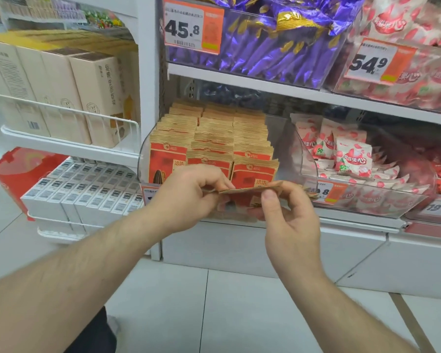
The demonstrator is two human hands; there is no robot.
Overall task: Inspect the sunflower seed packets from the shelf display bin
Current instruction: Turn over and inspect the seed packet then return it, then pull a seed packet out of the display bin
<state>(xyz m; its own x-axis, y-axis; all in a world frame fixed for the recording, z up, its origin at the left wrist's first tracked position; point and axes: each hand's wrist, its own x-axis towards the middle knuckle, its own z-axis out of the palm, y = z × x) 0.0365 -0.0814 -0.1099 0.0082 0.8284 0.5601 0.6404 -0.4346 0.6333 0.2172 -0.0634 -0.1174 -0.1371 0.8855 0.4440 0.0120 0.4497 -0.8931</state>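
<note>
Holding one sunflower seed packet [250,192] nearly flat and edge-on in front of the shelf display bin [302,159], the person has it out where both faces can be turned up and read. The left hand [189,197] pinches the packet's left end between thumb and curled fingers, and the right hand [288,212] takes the right end, thumb on top and fingers underneath, so each grip is closed on the same packet. A grip at each end probably serves to flip or tilt it for a look at the print and the seal. The remaining packets [211,138] stand upright in three rows inside the clear bin, faces forward, presumably so shoppers can read them and draw one from the front. The packet hangs just in front of the bin's lower edge, partly hiding the price tag [323,192]. A neighbouring bin holds pink-and-white sweets [351,154], kept apart by the clear curved wall between them.
</note>
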